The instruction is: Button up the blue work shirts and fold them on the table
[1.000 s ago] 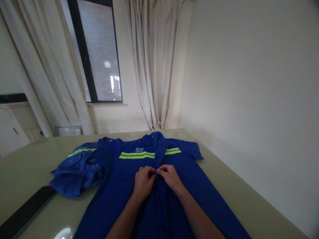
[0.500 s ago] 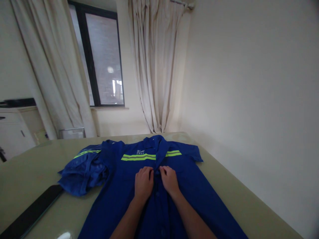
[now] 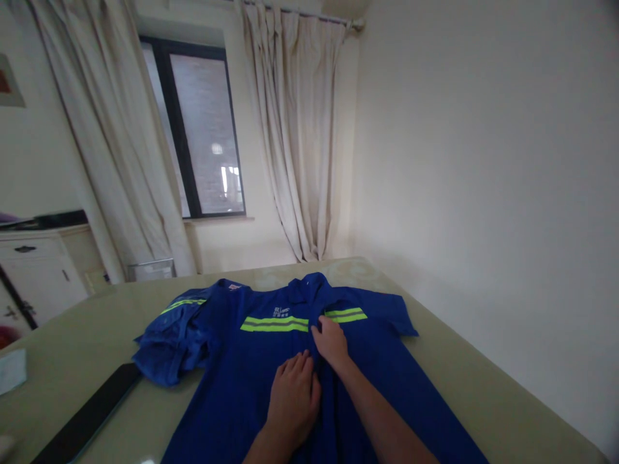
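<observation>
A blue short-sleeved work shirt [image 3: 251, 380] with yellow-green reflective stripes and a white chest print lies spread front up, collar away from me. My left hand [image 3: 294, 390] rests palm down on the shirt front, just left of the button placket, its fingers stretched out over the cloth. Higher up, near the chest stripe, my right hand [image 3: 330, 340] pinches the edge of the front opening. The cloth there is slightly lifted. My right fingertips are partly hidden behind the hand and fabric.
A second blue garment [image 3: 176, 345] with a stripe lies bunched at the left on the pale green table [image 3: 149, 419]. A long black flat object [image 3: 91, 412] lies nearer me, with a pale sheet [image 3: 12, 372] at the far left. A wall [image 3: 483, 193] borders the right side.
My left hand has come down the shirt front and flattened on it. My right hand has moved up the opening towards the chest stripe. The view has shifted slightly.
</observation>
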### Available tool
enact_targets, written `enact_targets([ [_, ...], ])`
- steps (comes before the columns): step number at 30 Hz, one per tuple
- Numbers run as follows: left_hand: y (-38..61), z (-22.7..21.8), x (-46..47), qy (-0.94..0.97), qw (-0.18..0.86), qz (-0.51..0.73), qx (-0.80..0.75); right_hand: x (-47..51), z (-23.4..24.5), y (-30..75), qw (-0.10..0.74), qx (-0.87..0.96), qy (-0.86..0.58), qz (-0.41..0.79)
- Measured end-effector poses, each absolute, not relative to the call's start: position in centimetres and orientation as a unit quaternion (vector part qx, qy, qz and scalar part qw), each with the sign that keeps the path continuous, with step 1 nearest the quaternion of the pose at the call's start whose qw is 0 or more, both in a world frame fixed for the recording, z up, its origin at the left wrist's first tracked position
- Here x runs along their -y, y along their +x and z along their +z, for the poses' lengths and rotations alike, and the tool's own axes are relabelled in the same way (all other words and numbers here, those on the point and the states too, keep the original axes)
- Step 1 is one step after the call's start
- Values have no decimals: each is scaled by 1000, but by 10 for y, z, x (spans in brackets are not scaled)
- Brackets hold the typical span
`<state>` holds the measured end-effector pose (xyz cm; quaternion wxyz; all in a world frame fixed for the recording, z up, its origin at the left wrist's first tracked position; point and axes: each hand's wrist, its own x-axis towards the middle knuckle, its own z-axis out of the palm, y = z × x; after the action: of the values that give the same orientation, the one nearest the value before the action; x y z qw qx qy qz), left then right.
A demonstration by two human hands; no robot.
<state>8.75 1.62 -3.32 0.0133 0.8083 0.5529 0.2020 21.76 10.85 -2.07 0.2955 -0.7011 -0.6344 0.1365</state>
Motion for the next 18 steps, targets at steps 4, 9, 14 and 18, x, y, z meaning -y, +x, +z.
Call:
enact_targets([
  [4, 86, -8, -34, 797, 37, 159, -582, -105, -41, 223, 446, 618, -622, 182],
  [9, 88, -11, -84, 790, 77, 176, -582, -110, -49, 233, 547, 584, -542, 257],
  [14, 82, -32, -97, 794, 126, 227, -550, -103, -41, 228, 579, 548, -494, 347],
  [18, 78, -38, -100, 744, 199, 324, -550, -87, -31, 218, 462, 593, -624, 211],
])
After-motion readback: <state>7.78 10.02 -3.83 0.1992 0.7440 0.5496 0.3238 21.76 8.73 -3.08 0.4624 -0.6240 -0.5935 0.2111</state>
